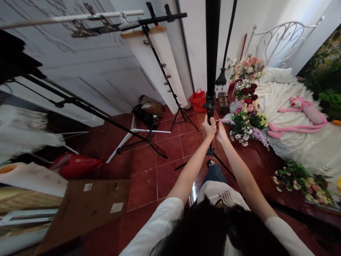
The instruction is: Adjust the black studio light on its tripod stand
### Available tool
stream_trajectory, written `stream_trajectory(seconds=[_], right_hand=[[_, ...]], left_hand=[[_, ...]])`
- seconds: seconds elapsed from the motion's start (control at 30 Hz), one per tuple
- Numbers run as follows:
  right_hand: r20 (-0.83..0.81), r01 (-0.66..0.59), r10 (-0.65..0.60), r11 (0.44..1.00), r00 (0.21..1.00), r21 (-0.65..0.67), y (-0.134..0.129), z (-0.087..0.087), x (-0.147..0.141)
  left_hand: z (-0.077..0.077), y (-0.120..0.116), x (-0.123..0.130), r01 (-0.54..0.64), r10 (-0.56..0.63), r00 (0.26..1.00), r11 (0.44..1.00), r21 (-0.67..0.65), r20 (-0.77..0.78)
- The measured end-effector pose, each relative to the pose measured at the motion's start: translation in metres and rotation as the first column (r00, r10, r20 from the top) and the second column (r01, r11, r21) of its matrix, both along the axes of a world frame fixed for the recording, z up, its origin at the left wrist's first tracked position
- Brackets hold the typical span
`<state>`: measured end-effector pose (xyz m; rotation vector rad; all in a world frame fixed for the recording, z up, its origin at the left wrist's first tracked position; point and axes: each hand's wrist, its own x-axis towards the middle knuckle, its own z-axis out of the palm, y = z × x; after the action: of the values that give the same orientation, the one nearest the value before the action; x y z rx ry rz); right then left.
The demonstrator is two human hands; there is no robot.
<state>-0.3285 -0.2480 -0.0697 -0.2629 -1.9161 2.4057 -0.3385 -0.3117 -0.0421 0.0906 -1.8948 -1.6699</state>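
A tall black stand [212, 46] rises in front of me, with a clamp collar [210, 101] partway down and its legs spread on the floor. Just below the collar, my left hand [209, 127] is closed round the pole. My right hand [220, 131] is on the pole's right side, its fingers pinched together near a small part of the stand. What exactly those fingers hold is too small to make out. Purple flowers [227, 121] show right beside the right hand.
Flower bouquets [247, 110] and a bed [287, 92] with a pink plush toy [314, 115] are at right. Light stands [133, 131], a red bag [198, 101] and a white backdrop roll [157, 53] stand ahead. A cardboard box [87, 206] lies lower left.
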Motion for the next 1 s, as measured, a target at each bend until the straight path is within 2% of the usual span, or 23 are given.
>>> stream_trajectory(seconds=[0.1,0.23,0.33,0.4,0.53,0.67,0.87,1.0], right_hand=[[0.009,0.099,-0.099,0.995,0.995,0.006,-0.001,0.002,-0.004],[-0.027,0.228,-0.227,0.956,0.974,0.184,0.001,0.014,-0.006],[-0.06,0.252,-0.246,0.913,0.967,0.319,0.002,0.025,-0.008],[-0.042,0.246,-0.247,0.905,0.968,0.348,0.003,0.032,-0.008],[0.075,0.2,-0.225,0.948,0.972,0.247,0.01,0.039,-0.004],[0.141,0.053,-0.061,0.997,0.988,0.056,0.028,0.037,0.019],[0.199,-0.152,0.159,0.987,0.967,-0.05,0.061,0.02,0.077],[0.167,-0.167,0.197,0.969,0.966,-0.18,0.072,0.019,0.111]], left_hand=[[-0.001,0.0,-0.001,0.0,0.0,1.0,1.0,0.001,-0.01],[0.001,0.0,-0.001,0.004,-0.004,1.0,1.0,0.009,-0.006],[0.004,0.0,0.0,0.006,-0.005,1.0,1.0,0.022,-0.007],[0.005,0.0,0.0,0.002,-0.001,1.0,1.0,0.021,-0.006],[0.007,0.0,0.002,-0.001,0.001,1.0,1.0,0.011,-0.02],[0.01,0.0,0.005,0.03,-0.029,0.999,0.999,0.029,-0.028],[0.018,-0.002,0.012,0.091,-0.092,0.996,0.995,0.05,0.023],[0.023,-0.003,0.016,0.105,-0.109,0.992,0.993,0.061,0.064]])
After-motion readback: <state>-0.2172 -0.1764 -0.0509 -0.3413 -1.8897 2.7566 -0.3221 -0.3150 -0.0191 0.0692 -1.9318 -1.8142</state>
